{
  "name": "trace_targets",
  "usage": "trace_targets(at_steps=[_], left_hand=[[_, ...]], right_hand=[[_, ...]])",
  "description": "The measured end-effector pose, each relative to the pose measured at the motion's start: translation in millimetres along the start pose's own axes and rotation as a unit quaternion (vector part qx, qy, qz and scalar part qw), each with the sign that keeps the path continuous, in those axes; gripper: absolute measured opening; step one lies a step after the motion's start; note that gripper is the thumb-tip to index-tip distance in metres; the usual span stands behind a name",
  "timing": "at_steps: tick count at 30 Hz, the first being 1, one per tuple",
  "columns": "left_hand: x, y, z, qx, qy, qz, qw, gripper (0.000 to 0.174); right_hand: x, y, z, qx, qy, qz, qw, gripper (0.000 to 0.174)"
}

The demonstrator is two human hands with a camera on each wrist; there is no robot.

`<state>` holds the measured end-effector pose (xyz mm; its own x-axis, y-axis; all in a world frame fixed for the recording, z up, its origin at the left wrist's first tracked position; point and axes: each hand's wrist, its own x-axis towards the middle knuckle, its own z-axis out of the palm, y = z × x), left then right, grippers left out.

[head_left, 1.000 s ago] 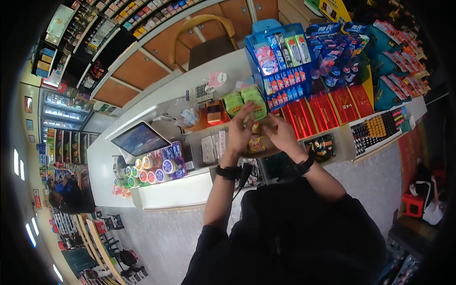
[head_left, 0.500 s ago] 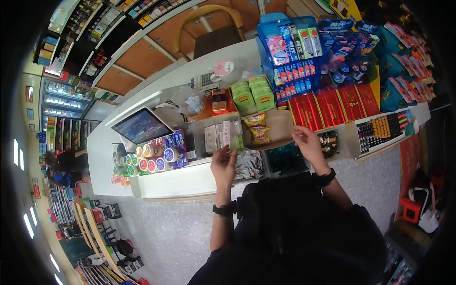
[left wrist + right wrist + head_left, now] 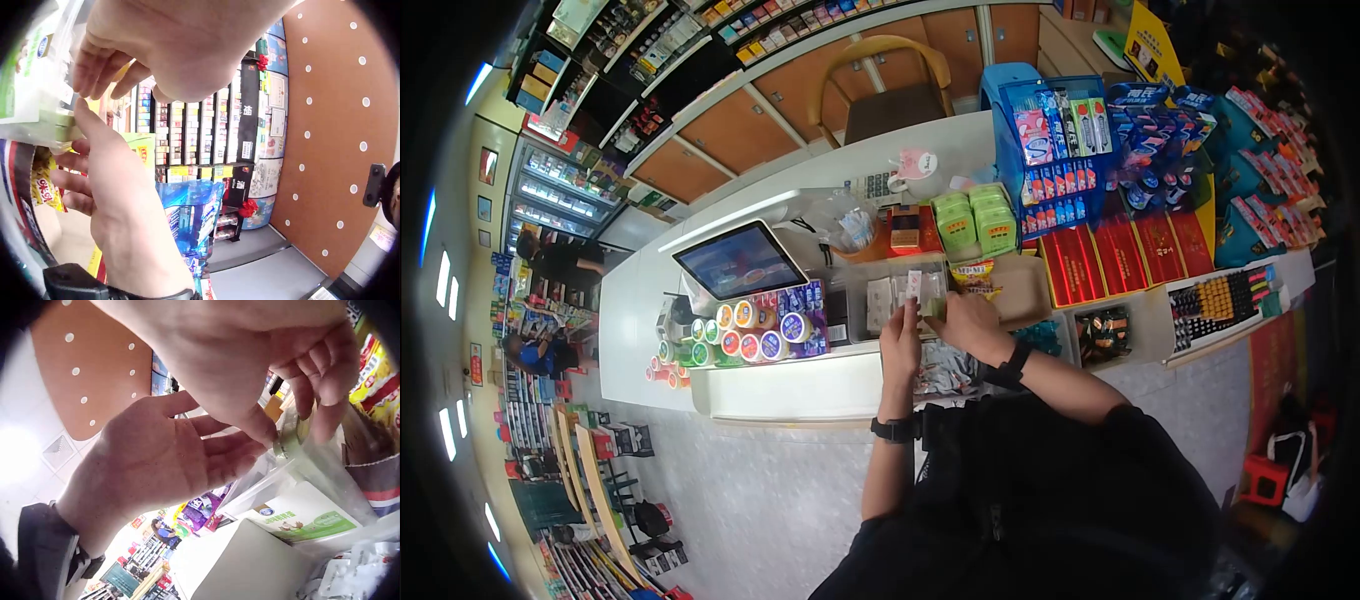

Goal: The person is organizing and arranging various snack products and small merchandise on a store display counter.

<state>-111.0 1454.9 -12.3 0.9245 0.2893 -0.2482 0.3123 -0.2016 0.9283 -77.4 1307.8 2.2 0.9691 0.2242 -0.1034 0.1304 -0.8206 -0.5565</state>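
In the head view, both hands are working over a clear bin (image 3: pixel 857 305) near the front edge of the surface (image 3: pixel 632 335). The right hand (image 3: pixel 970 325) is reaching across to the bin's right side and pinching a green packet (image 3: pixel 937 307); the left hand (image 3: pixel 899 350) is hovering just beside it, fingers extended. Bin walls are keeping small goods apart: yellow snacks (image 3: pixel 973 275) are lying in an open tray (image 3: pixel 1028 288) to the right, foil packets (image 3: pixel 948 368) nearer the front edge. Green packs (image 3: pixel 975 222) are sitting behind, probably set upward so that their labels show.

In the left wrist view, the left hand is arching over the bin, its fingers hanging loosely and apparently holding nothing. Opposite, the right hand's thumb is resting on the packet, likely steadying it against the fingers.

In the right wrist view, the right hand is closing narrowly, thumb against fingers, on the packet by the bin's rim. Whether the packet is also touching the wall, one cannot tell. The left hand is spreading wide beside it.
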Motion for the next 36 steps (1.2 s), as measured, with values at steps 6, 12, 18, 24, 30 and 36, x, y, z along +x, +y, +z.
trace_targets(at_steps=[6, 12, 18, 24, 30, 36], left_hand=[[-5, -9, -1, -0.076, -0.039, -0.062, 0.994, 0.056], [0, 0, -9, -0.005, -0.038, -0.062, 0.997, 0.055], [-4, 5, 4, -0.160, -0.068, -0.075, 0.982, 0.054], [-17, 35, 19, -0.235, -0.112, -0.094, 0.961, 0.056], [19, 56, 47, -0.428, -0.204, -0.152, 0.867, 0.071], [43, 63, 62, -0.533, -0.213, -0.204, 0.793, 0.089]], right_hand=[[0, 10, -7, 0.050, 0.022, -0.019, 0.998, 0.037], [-2, 32, -18, 0.257, 0.016, 0.002, 0.966, 0.033], [-11, 48, -24, 0.521, -0.005, 0.081, 0.850, 0.026], [-8, 59, -34, 0.373, 0.138, 0.004, 0.918, 0.027], [7, 44, -82, 0.304, 0.228, -0.116, 0.918, 0.023], [34, 34, -100, 0.178, 0.227, -0.138, 0.948, 0.025]])
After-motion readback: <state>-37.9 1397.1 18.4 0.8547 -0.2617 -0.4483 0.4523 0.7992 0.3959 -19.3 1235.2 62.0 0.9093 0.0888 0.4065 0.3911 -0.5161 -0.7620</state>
